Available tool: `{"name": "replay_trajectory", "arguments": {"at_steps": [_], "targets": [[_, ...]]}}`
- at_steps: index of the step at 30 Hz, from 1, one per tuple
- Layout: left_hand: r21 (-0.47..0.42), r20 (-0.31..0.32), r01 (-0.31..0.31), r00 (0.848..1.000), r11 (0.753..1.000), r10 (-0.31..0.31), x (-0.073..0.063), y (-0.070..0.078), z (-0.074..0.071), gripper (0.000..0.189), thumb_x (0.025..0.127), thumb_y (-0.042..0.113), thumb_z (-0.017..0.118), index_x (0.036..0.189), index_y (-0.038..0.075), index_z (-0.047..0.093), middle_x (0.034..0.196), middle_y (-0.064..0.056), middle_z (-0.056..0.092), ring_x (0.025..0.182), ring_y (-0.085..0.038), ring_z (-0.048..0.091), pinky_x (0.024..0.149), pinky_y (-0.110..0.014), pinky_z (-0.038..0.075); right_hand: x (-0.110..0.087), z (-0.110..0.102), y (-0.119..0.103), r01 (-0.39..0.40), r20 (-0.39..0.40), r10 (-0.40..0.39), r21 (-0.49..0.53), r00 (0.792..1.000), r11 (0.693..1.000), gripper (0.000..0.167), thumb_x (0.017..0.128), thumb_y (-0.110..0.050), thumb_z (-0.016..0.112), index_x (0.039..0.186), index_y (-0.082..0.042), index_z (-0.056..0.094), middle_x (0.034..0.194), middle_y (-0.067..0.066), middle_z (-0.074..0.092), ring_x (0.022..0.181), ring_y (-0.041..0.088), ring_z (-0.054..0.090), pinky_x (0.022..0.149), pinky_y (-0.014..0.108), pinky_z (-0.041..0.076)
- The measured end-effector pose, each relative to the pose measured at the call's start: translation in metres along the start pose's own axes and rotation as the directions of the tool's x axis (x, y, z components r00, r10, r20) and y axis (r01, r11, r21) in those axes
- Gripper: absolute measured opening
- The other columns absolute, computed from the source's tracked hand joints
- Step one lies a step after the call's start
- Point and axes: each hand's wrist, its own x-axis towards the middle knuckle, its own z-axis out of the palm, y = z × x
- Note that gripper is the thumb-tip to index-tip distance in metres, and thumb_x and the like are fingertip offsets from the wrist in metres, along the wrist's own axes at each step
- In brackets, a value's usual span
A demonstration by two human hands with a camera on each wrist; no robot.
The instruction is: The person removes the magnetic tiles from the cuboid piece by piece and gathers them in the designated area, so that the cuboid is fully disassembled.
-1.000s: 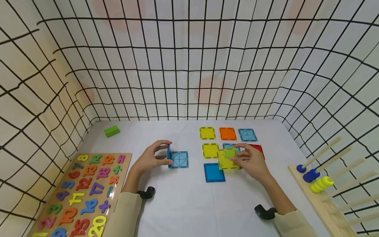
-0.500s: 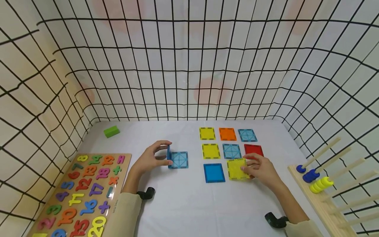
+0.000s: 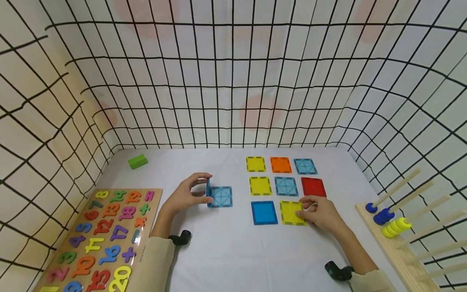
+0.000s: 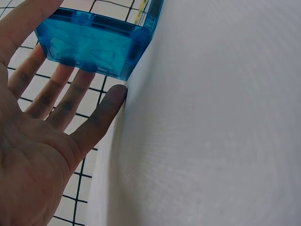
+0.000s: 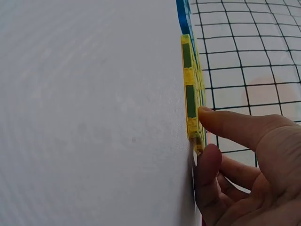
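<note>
My left hand holds a blue magnetic tile upright between thumb and fingers. It stands along the left edge of a light-blue magnetic tile that lies flat. In the left wrist view the blue tile sits between the thumb and the fingers. My right hand pinches the right edge of a yellow magnetic tile, now flat on the table. The thumb is on its top face, as the right wrist view shows on the yellow tile. A darker blue tile lies just left of it.
Several more tiles lie in rows behind, including a red tile and an orange tile. A number board is at left, a green block at back left, a wooden peg rack at right. Black wire mesh surrounds the table.
My right hand has carried the yellow tile rightward and toward me, from above the other tiles down onto the table beside the darker blue one. The left hand stays in place.
</note>
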Motion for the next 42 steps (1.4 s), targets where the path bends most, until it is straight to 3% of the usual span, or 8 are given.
{"name": "replay_trajectory", "arguments": {"at_steps": [9,16,23,30,42], "targets": [[-0.010,-0.003,0.006,1.000,1.000,-0.006,0.001,0.001,0.001,0.082,0.077,0.026,0.093,0.148,0.018,0.051,0.152,0.005,0.050,0.146,-0.031,0.044,0.111,-0.051,0.049,0.001,-0.003,0.003,-0.013,0.008,0.013,0.018,1.000,1.000,0.048,0.087,-0.024,0.083,0.126,-0.002,0.067,0.098,0.012,0.064,0.067,0.021,0.062,0.062,0.026,0.060],[-0.004,0.004,0.006,1.000,1.000,-0.006,0.001,0.002,-0.001,0.076,0.078,0.025,0.093,0.142,0.034,0.054,0.153,0.006,0.049,0.147,-0.031,0.044,0.110,-0.050,0.050,0.004,-0.006,-0.001,0.005,0.000,-0.005,0.006,1.000,1.000,0.052,0.089,-0.034,0.081,0.130,-0.007,0.064,0.104,0.012,0.064,0.074,0.022,0.062,0.064,0.027,0.060],[-0.008,0.025,-0.017,1.000,1.000,0.017,0.001,0.002,-0.005,0.081,0.078,0.027,0.092,0.148,0.020,0.051,0.158,-0.008,0.047,0.148,-0.035,0.043,0.111,-0.053,0.048,0.014,-0.002,-0.019,0.122,-0.031,-0.122,0.016,0.992,0.992,0.052,0.094,-0.046,0.074,0.133,-0.014,0.064,0.118,0.010,0.064,0.099,0.025,0.062,0.073,0.022,0.060],[-0.035,0.030,-0.023,0.999,0.999,0.024,-0.002,0.000,-0.004,0.079,0.079,0.025,0.091,0.147,0.030,0.051,0.158,-0.009,0.047,0.147,-0.035,0.043,0.110,-0.053,0.049,0.025,0.010,-0.038,0.236,-0.002,-0.236,0.022,0.972,0.972,0.051,0.093,-0.041,0.077,0.133,-0.013,0.064,0.123,0.008,0.068,0.104,0.023,0.063,0.083,0.022,0.056],[-0.042,0.011,-0.013,1.000,0.999,0.013,-0.002,0.003,-0.002,0.080,0.077,0.022,0.093,0.145,0.034,0.053,0.156,-0.002,0.051,0.147,-0.034,0.045,0.108,-0.051,0.051,0.041,0.040,-0.077,0.285,0.094,-0.293,0.090,0.951,0.954,0.062,0.086,-0.039,0.083,0.141,-0.021,0.060,0.138,0.004,0.064,0.120,0.026,0.062,0.097,0.040,0.059]]}}
